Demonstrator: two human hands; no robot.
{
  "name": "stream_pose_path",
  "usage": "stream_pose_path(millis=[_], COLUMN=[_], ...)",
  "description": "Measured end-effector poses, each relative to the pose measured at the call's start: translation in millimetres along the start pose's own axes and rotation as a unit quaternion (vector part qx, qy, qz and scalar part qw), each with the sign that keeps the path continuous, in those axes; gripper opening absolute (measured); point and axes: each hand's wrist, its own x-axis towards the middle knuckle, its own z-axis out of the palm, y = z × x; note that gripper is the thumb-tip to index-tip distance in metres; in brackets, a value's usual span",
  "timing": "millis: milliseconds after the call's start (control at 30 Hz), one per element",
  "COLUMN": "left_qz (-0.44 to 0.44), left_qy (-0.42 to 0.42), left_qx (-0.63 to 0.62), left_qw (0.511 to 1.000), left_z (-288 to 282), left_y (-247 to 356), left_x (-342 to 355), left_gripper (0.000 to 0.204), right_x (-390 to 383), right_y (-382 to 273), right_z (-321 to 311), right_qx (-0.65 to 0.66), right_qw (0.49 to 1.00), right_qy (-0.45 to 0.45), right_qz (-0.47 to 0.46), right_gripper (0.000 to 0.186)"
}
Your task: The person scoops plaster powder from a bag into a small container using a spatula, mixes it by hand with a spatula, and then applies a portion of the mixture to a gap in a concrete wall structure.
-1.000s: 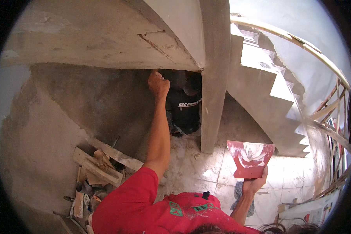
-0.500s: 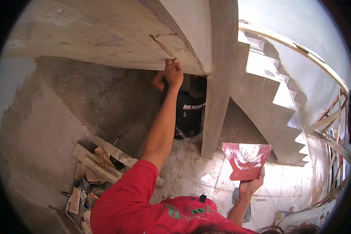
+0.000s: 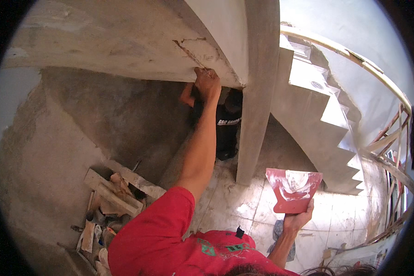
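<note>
My left hand (image 3: 208,83) is raised to the pale plastered underside (image 3: 124,50) of a staircase. Its fingers are closed and press at the lower end of a rough crack (image 3: 188,53); what they hold, if anything, is hidden. Lower on the right, my right hand (image 3: 299,218) grips a red putty spreader (image 3: 293,206) from below. White paste is smeared across the spreader's wide upper part.
Beyond my left arm a person in a dark shirt (image 3: 227,133) is partly hidden under the stairs. A concrete post (image 3: 257,106) stands beside them. Concrete steps (image 3: 317,110) rise at right. Wooden boards (image 3: 115,193) and debris lie lower left on the tiled floor (image 3: 234,202).
My left hand has turned and shifted slightly right along the underside. The spreader in my right hand has moved slightly right. The person's dark shirt shows a little farther right.
</note>
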Motion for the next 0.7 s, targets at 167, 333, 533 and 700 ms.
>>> stream_pose_path(millis=[167,333,533,700], left_qz=[-0.281,-0.267,0.107,0.164], left_qy=[-0.229,-0.200,-0.047,-0.029], left_qx=[-0.165,-0.111,0.011,0.051], left_qw=[0.917,0.936,0.993,0.985], left_z=[3.5,21.5,-12.5,-38.6], left_y=[-114.5,-179.0,-86.1,-16.2], left_x=[-7.0,-38.3,0.9,23.3], left_gripper=[0.035,0.032,0.033,0.027], right_x=[4.5,17.8,14.4,12.0], right_y=[9.2,11.9,4.8,0.0], right_z=[-5.8,-11.4,-12.2,-5.9], right_qx=[0.017,0.006,0.024,0.035], right_qw=[0.999,0.999,0.999,0.999], right_qy=[0.020,0.000,-0.024,-0.006], right_qz=[-0.040,-0.046,-0.024,-0.015], right_gripper=[0.042,0.044,0.047,0.046])
